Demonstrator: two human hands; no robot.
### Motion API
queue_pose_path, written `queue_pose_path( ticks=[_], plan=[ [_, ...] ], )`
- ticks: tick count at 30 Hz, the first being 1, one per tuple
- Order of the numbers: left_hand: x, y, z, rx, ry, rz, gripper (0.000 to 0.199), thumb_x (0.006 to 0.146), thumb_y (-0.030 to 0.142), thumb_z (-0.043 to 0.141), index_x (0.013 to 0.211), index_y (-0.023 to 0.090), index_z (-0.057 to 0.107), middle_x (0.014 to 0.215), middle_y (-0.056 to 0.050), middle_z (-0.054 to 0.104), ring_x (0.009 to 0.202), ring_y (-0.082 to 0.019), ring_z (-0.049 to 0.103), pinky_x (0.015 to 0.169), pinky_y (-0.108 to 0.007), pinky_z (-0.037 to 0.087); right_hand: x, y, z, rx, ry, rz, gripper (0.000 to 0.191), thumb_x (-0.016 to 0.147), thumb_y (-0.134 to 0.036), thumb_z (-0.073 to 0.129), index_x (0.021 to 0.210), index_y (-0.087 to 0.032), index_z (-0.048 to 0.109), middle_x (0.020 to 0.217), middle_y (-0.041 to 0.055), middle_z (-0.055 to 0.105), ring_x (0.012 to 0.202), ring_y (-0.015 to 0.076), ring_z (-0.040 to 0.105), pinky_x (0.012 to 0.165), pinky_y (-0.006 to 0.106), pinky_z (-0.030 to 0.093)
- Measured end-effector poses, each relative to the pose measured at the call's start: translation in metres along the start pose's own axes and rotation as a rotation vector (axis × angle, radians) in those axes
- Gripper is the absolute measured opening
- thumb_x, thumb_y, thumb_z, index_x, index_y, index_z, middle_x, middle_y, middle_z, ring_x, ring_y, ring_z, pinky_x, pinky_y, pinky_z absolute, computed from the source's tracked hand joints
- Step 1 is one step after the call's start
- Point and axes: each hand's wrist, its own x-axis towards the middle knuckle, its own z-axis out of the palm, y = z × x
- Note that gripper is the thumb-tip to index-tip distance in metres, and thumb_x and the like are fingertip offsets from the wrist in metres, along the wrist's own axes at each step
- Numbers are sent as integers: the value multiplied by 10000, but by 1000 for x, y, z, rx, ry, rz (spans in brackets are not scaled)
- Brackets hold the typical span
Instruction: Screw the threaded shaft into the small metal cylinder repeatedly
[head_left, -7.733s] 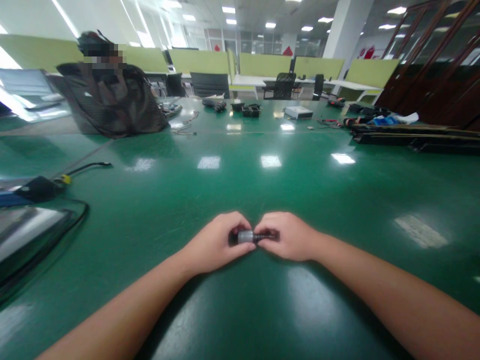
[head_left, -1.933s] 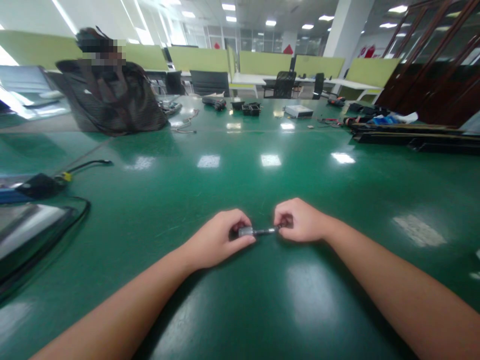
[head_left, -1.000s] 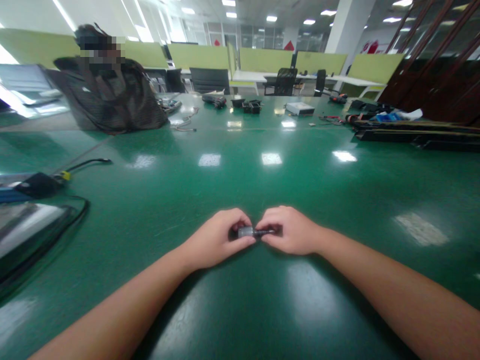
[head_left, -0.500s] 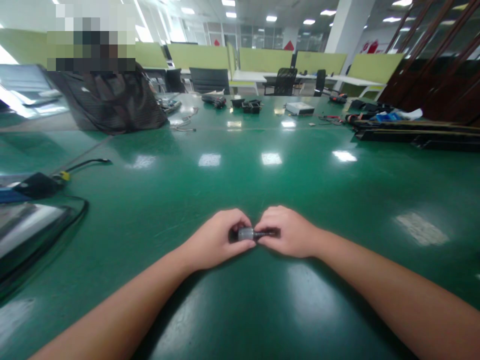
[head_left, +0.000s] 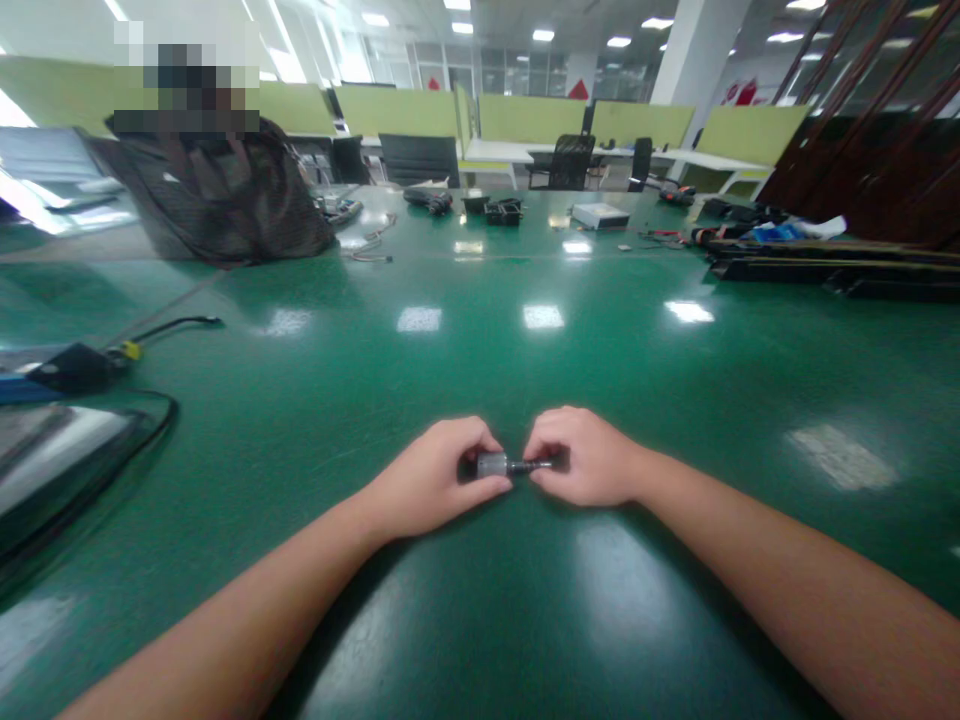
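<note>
A small grey cylinder with a thin dark ridged shaft (head_left: 517,467) lies level just above or on the green tabletop; its exact kind is too small to tell. My left hand (head_left: 439,475) is closed around the cylinder end, thumb below and fingers above it. Curled about the shaft from the other side is my right hand (head_left: 585,458), thumb and fingertips at the shaft. A short stretch of shaft shows between the two hands. The cylinder's left end is partly hidden in my left palm.
At the left edge lie a clear-and-dark case (head_left: 67,460) and a black cable (head_left: 176,322). A dark mesh bag (head_left: 225,200) stands at the far left. Along the back are a white box (head_left: 600,216), small black parts (head_left: 502,211) and long black bars (head_left: 832,270).
My right hand has slid a little to the right along the shaft, so more of the shaft shows between the hands. My left hand has stayed in place.
</note>
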Motion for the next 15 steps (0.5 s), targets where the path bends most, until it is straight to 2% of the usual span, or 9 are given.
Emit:
queue_pose_path(
  ticks=[5,11,15],
  plan=[
    [1,3,-2,-4,1,-11,227,864,405,715,943,203,649,880,-7,658,777,-170,593,714,-284,437,-2,4,-10,-1,-19,23,63,676,-137,674,729,-170,663,712,1,670,698,153,604,720,285,431],
    [6,9,-3,-2,-9,-44,243,861,421,712,942,200,649,890,-13,661,787,-177,596,713,-290,443,-10,16,-25,44,-36,67,106,638,-107,652,724,-170,663,700,-8,643,647,130,578,636,241,431],
    [6,9,-2,-5,-12,-46,244,863,425,710,933,199,648,882,-11,657,779,-175,591,708,-289,442,-13,23,-27,88,-10,107,121,624,-84,631,711,-164,657,697,-9,625,609,114,553,579,220,413]
  ],
)
